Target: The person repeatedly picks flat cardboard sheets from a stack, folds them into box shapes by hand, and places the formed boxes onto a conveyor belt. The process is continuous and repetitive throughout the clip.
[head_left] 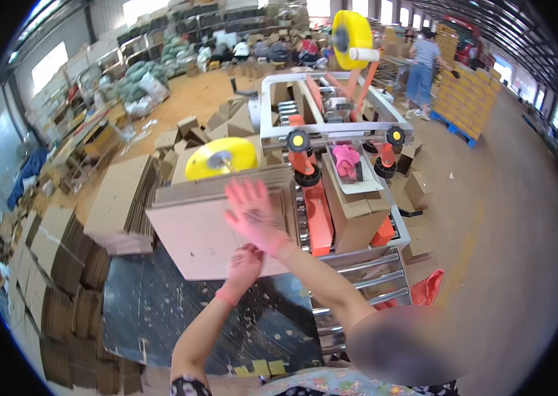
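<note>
A stack of flattened cardboard boxes [193, 231] stands on edge in front of me, its broad brown face toward me. My right hand [254, 214], in a pink glove, is raised against its upper part with the fingers spread. Just below the right wrist, my left hand [244, 265], also pink-gloved, has its fingers curled in. What those fingers grip, if anything, is hidden. Behind the stack lies a yellow tape roll [242, 153]. To the right, a carton [358, 221] sits inside the box-taping machine [269, 109], under a white tray [361, 185] with a pink cloth.
A dark worktable [153, 310] is below my hands, with a roller conveyor [374, 284] at its right. More flat cardboard [117, 201] leans at the left. Another yellow tape roll [353, 39] tops the machine. A person [423, 69] stands by a loaded pallet [463, 99].
</note>
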Demonstrator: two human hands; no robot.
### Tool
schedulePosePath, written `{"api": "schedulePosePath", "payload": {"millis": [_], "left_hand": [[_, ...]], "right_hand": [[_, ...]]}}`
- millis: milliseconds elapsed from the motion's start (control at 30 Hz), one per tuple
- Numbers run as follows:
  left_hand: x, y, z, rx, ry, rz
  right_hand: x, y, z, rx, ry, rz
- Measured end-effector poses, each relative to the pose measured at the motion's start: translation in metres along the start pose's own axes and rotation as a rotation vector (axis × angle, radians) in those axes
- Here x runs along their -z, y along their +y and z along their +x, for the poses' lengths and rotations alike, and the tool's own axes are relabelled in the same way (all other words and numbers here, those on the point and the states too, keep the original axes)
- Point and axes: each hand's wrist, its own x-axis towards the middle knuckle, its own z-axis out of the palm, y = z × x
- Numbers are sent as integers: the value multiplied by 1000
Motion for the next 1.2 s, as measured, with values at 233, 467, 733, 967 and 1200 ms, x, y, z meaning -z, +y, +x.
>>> {"api": "schedulePosePath", "payload": {"millis": [233, 467, 733, 967, 1200], "left_hand": [[182, -100, 9, 101, -16, 260], [239, -101, 32, 314, -273, 629], [211, 82, -90, -183, -635, 151], [305, 131, -69, -85, -898, -409], [216, 74, -96, -571, 2, 185]], "right_hand": [[-10, -65, -5, 295, -187, 247], [126, -85, -92, 392, -139, 673], [243, -63, -85, 11, -1606, 1290], [192, -97, -157, 233, -215, 739], [259, -49, -164, -76, -484, 80]]}}
